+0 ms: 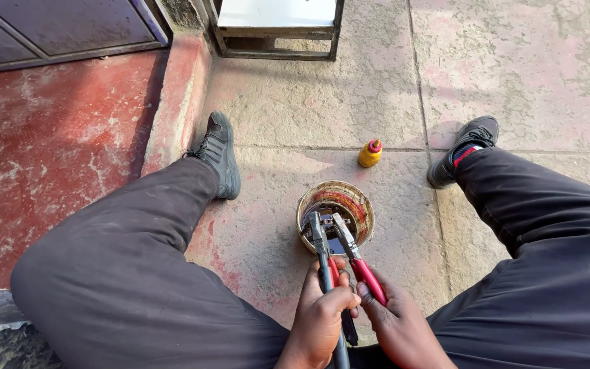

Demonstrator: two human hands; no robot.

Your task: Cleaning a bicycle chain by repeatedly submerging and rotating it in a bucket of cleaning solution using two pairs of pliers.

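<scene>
A person sits on a concrete floor with legs spread, and both hands work between the knees. The left hand is closed around one handle of a pair of red-handled pliers, fingers wrapped tight; the right hand is closed on the other red handle, thumb along its top. The two handles stand apart, so the pliers are spread, and their metal tips reach down into one small round tin. The tin stands upright on the floor just in front of the hands, midway between the legs; its inner wall is stained rust-red and cream, and dark metal parts lie at its bottom, too small to tell apart.

Beyond the tin, near the right foot, stands one small yellow bottle with a red cap, upright and well apart from the tin; any label on it cannot be made out.

Two black shoes show, one at each side, and two dark trouser legs. To the left runs a red-painted step below a dark metal door. At the top stands one metal frame carrying a white panel.
</scene>
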